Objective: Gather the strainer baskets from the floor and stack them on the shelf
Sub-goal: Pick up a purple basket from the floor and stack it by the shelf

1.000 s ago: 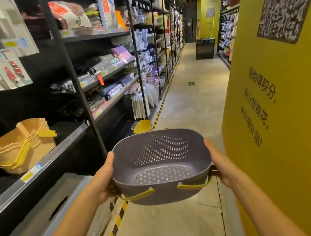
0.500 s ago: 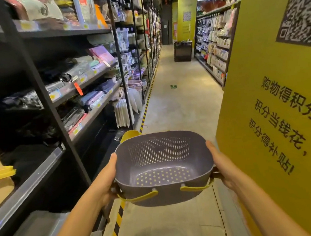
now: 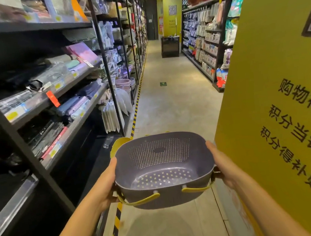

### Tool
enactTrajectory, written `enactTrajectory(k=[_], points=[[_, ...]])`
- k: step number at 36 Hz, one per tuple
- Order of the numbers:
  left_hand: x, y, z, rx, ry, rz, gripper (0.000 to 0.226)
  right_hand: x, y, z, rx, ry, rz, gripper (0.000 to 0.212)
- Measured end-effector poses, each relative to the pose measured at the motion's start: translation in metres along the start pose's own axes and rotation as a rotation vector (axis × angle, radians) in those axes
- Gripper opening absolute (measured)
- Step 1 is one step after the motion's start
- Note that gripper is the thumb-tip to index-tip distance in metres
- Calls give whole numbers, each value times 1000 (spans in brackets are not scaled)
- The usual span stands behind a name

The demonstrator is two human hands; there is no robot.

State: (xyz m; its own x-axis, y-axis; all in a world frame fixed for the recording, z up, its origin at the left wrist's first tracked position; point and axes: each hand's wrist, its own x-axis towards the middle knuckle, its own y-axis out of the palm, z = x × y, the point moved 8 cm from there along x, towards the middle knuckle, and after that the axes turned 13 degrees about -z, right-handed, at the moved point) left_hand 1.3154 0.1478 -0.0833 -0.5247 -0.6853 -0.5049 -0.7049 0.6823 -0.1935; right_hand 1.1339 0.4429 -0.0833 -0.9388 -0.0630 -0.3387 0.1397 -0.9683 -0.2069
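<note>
I hold a grey-purple strainer basket (image 3: 163, 169) with yellow handles level in front of me, above the aisle floor. My left hand (image 3: 105, 185) grips its left side and my right hand (image 3: 223, 165) grips its right side, thumbs along the rim. Behind the held basket's far left rim a yellow strainer basket (image 3: 117, 144) peeks out on the floor by the shelving. The black shelf unit (image 3: 42, 117) runs along my left.
A yellow pillar (image 3: 273, 87) with black printed characters stands close on my right. A black-and-yellow striped line (image 3: 135, 114) marks the floor along the shelf base. The concrete aisle (image 3: 169, 90) stretches ahead to a dark bin (image 3: 170, 46), with stocked shelves on both sides.
My view has swung right and moved along the aisle; the beige baskets on the left shelf have left the frame. Both hands keep the same grip on the grey basket.
</note>
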Motion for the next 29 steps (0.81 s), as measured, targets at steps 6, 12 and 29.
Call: enactTrajectory(k=[6, 12, 29], points=[[60, 46, -38, -2, -7, -25, 64, 90, 11, 24, 8, -2, 12, 39], [111, 104, -96, -27, -4, -41, 51, 188, 24, 65, 9, -1, 57, 42], [284, 173, -199, -92, 48, -99, 50, 399, 107, 149, -51, -1, 131, 44]])
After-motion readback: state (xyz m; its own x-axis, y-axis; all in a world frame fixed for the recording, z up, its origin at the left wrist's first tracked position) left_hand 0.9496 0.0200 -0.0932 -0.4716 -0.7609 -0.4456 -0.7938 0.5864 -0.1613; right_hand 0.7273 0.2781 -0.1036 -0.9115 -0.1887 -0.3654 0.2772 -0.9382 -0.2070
